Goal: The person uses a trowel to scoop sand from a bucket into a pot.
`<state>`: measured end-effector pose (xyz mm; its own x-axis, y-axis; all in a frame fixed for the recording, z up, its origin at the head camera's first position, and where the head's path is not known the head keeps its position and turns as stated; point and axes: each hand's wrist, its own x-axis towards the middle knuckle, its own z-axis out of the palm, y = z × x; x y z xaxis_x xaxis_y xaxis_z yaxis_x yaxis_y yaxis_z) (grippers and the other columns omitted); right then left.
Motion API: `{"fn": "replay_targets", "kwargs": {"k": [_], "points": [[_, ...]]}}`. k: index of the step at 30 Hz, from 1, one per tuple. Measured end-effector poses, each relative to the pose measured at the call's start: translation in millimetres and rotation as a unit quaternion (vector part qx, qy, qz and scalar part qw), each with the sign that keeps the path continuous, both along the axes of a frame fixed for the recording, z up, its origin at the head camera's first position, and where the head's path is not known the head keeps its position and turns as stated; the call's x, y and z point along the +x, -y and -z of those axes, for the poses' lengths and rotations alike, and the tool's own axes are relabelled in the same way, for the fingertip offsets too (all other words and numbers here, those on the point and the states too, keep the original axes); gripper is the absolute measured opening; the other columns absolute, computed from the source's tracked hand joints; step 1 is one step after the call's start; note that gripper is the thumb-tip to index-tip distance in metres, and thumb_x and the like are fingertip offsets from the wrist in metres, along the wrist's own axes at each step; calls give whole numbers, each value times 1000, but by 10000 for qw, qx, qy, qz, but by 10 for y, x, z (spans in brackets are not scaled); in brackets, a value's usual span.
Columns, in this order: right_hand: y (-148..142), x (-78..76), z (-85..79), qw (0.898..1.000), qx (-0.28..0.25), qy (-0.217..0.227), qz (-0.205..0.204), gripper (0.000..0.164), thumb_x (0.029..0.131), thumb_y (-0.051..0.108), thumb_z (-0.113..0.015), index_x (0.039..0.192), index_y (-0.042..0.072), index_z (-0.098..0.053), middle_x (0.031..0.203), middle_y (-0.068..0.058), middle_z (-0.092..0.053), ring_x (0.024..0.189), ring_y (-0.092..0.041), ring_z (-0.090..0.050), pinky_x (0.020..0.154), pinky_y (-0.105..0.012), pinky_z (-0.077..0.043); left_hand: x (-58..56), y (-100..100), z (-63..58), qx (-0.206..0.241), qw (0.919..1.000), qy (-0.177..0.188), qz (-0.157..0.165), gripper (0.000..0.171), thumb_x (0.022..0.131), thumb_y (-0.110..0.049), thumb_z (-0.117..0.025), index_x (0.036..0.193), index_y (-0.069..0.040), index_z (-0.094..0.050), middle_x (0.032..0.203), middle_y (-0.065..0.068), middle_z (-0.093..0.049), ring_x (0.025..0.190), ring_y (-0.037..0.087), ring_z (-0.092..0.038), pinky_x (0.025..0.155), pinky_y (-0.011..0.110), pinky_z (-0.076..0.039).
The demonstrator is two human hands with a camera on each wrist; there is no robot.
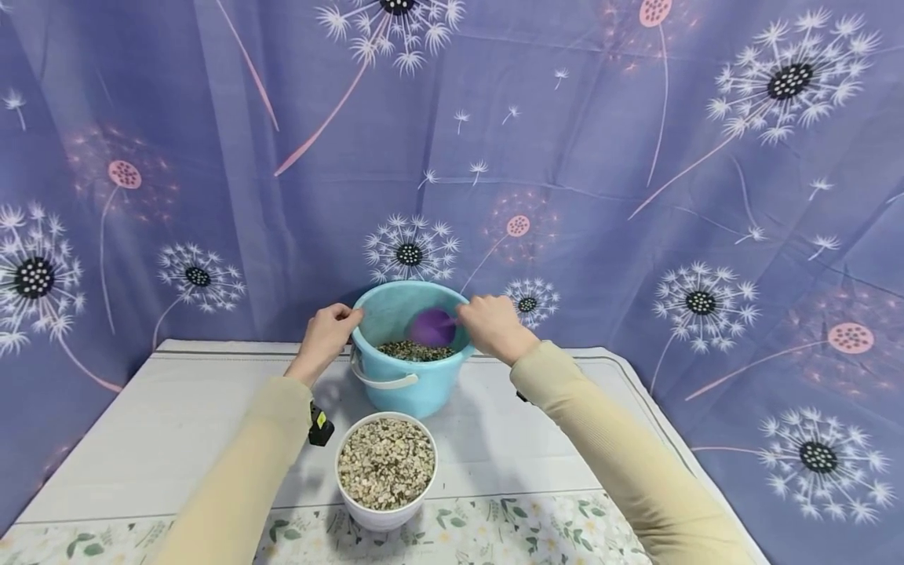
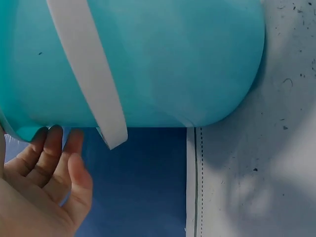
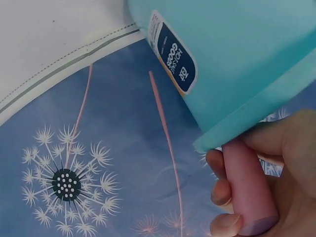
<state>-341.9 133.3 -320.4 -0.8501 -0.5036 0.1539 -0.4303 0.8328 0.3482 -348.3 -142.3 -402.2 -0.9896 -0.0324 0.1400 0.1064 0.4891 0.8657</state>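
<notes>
A light blue bucket (image 1: 413, 384) stands on the table with dark, grainy potting mix (image 1: 417, 351) in it. At its left rim, my left hand (image 1: 328, 337) grips the edge, thumb on top and fingers (image 2: 49, 153) against the outside. My right hand (image 1: 494, 322) is wrapped round the pink handle (image 3: 249, 185) of a small trowel, just over the right rim. The trowel's purple blade (image 1: 432, 327) is inside the bucket, its lower edge at the mix. Nearer to me sits a white pot (image 1: 381, 518) filled with pale, speckled granules (image 1: 387, 463).
The bucket's white carrying handle (image 1: 384, 383) hangs down its front. A white tablecloth (image 1: 212, 416) with a floral front strip covers the table, and dark crumbs lie on it. Behind the table hangs a blue-purple dandelion curtain (image 1: 318, 204).
</notes>
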Motion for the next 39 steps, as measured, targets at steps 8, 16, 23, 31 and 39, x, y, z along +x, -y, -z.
{"fn": "replay_targets", "kwargs": {"k": [8,16,23,31,39], "points": [[119,-95,9,9988,408,-147,228,13,95,15,-60,100,10,-71,86,-12,-66,75,-28,-61,59,-43,-54,7,-40,20,290,9993,-169,-185,43,99,-44,-53,110,-5,-66,96,11,-62,80,26,-53,70,37,-44],[271,-179,108,9985,339,-156,389,12,90,16,-66,99,14,-73,93,-11,-69,81,-28,-62,62,-45,-54,21,-55,59,384,9988,-220,-219,42,99,-44,-53,107,-5,-66,91,11,-60,75,26,-51,66,37,-43],[376,-254,278,9967,401,37,704,15,90,10,-64,99,16,-75,99,-10,-69,89,-28,-61,67,-48,-53,55,-95,60,452,9986,-235,-130,42,99,-44,-52,106,-5,-65,91,10,-59,74,25,-50,67,37,-42],[435,-288,302,9991,269,242,207,16,97,23,-61,92,15,-74,90,-6,-71,83,-27,-66,68,-46,-56,51,-83,51,487,9982,-294,-203,42,100,-43,-53,105,-3,-65,90,11,-58,75,25,-49,67,37,-42],[474,-190,156,9959,508,591,-458,19,93,35,-67,85,18,-70,81,-1,-69,76,-21,-67,69,-40,-56,43,-48,69,428,9983,-319,-224,45,100,-46,-51,105,-3,-64,89,10,-57,75,25,-49,67,36,-41]]}}
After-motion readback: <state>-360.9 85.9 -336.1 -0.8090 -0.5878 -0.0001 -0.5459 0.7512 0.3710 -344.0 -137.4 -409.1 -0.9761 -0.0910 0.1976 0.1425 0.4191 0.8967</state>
